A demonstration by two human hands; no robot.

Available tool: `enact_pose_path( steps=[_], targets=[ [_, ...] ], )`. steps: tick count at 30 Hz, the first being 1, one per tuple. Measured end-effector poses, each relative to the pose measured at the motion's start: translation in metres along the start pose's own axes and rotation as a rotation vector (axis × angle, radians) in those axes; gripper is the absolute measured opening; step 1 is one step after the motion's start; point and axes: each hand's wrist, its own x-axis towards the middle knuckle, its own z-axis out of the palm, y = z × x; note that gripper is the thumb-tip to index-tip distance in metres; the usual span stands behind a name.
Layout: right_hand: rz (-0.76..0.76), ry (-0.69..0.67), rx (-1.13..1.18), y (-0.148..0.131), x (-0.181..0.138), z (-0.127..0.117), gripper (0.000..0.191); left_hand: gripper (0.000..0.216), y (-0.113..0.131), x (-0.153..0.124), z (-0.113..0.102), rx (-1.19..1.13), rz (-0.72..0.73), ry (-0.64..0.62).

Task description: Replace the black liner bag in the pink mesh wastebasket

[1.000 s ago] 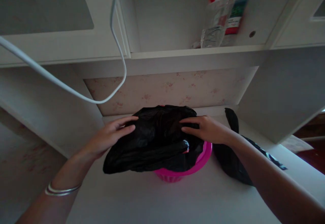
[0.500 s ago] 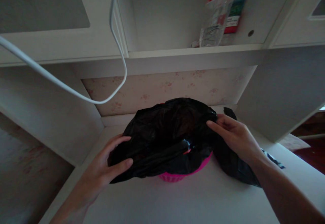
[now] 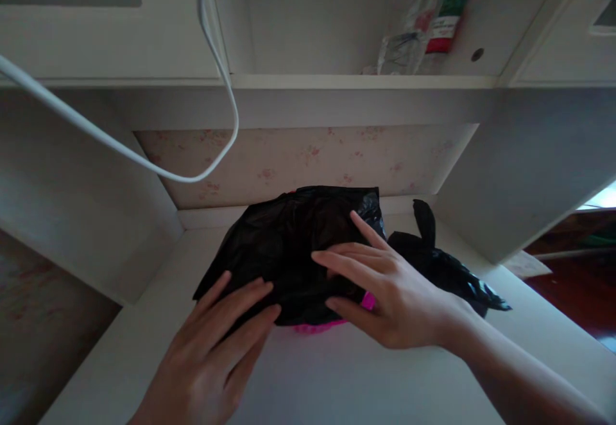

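A black plastic bag (image 3: 289,232) is spread over a pink basket (image 3: 317,327), of which only bits of the front rim show beneath it. My left hand (image 3: 206,348) rests at the bag's near left side, fingers stretched out and apart. Over the bag's right part reaches my right hand (image 3: 385,284), its fingers spread above the dark opening. Whether those fingertips press on the plastic is hard to tell. A second black plastic bag (image 3: 447,271), bunched up with a handle sticking upward, lies just beyond my right wrist.
Above hangs a white cabinet whose open shelf (image 3: 308,82) carries a clear plastic container (image 3: 407,33) and a red and green can (image 3: 450,14). A white cable (image 3: 192,178) loops down at the left. Side panels flank the white countertop (image 3: 308,380).
My right hand has let go of the bag's right edge and moved left over its opening. The left hand has released its edge and lies lower, fingers spread. The view has shifted slightly.
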Motion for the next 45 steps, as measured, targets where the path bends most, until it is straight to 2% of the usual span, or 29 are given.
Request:
enact_pose_path(
  steps=[2,4,7,10,13,15,20,22,24,26,28,29,30,33,35,40,45],
  targets=[
    [-0.061,0.036,-0.043,0.001,0.002,0.006,0.026,0.043,0.000,0.001,0.001,-0.059,0.038,-0.006],
    [-0.116,0.075,-0.125,-0.001,-0.004,0.008,0.012,0.046,0.000,0.001,0.003,-0.102,0.067,-0.022],
    [-0.173,0.062,-0.289,-0.010,-0.020,0.006,0.016,0.055,0.000,0.001,0.005,-0.086,0.131,-0.061],
    [-0.168,0.029,-0.416,-0.017,-0.038,0.006,0.017,0.056,0.000,0.003,0.009,-0.066,0.202,-0.114],
    [-0.095,0.007,-0.445,-0.017,-0.057,0.011,0.014,0.058,-0.002,0.005,0.014,-0.083,0.213,-0.172],
    [-0.011,-0.014,-0.411,-0.011,-0.070,0.015,0.021,0.061,-0.005,0.004,0.019,-0.091,0.183,-0.221],
    [0.295,0.063,-0.243,0.015,-0.096,0.029,0.029,0.066,-0.017,-0.001,0.032,-0.137,0.083,-0.375],
    [0.500,0.149,-0.117,0.028,-0.101,0.035,0.039,0.060,-0.024,-0.003,0.032,-0.244,0.007,-0.410],
    [0.735,0.272,0.057,0.040,-0.104,0.041,0.043,0.043,-0.033,-0.005,0.029,-0.408,-0.115,-0.365],
    [0.917,0.478,0.243,0.054,-0.101,0.045,0.038,0.022,-0.043,-0.006,0.026,-0.528,-0.297,-0.148],
    [0.989,0.658,0.410,0.068,-0.093,0.047,0.036,0.008,-0.054,-0.004,0.026,-0.587,-0.533,0.151],
    [1.008,0.720,0.470,0.074,-0.086,0.047,0.040,0.014,-0.060,-0.001,0.028,-0.624,-0.647,0.253],
    [1.028,0.750,0.509,0.081,-0.079,0.046,0.047,0.025,-0.065,0.004,0.032,-0.671,-0.747,0.300],
    [1.099,0.743,0.531,0.101,-0.056,0.047,0.073,0.056,-0.079,0.024,0.048,-0.810,-0.936,0.219],
    [1.146,0.706,0.568,0.113,-0.044,0.051,0.079,0.063,-0.090,0.039,0.059,-0.857,-1.014,0.191],
    [1.192,0.594,0.893,0.135,-0.032,0.066,0.051,0.065,-0.113,0.066,0.077,-1.032,-1.095,0.180],
    [1.162,0.505,1.085,0.127,-0.027,0.070,0.043,0.056,-0.117,0.068,0.079,-1.176,-1.109,0.110]
  ],
)
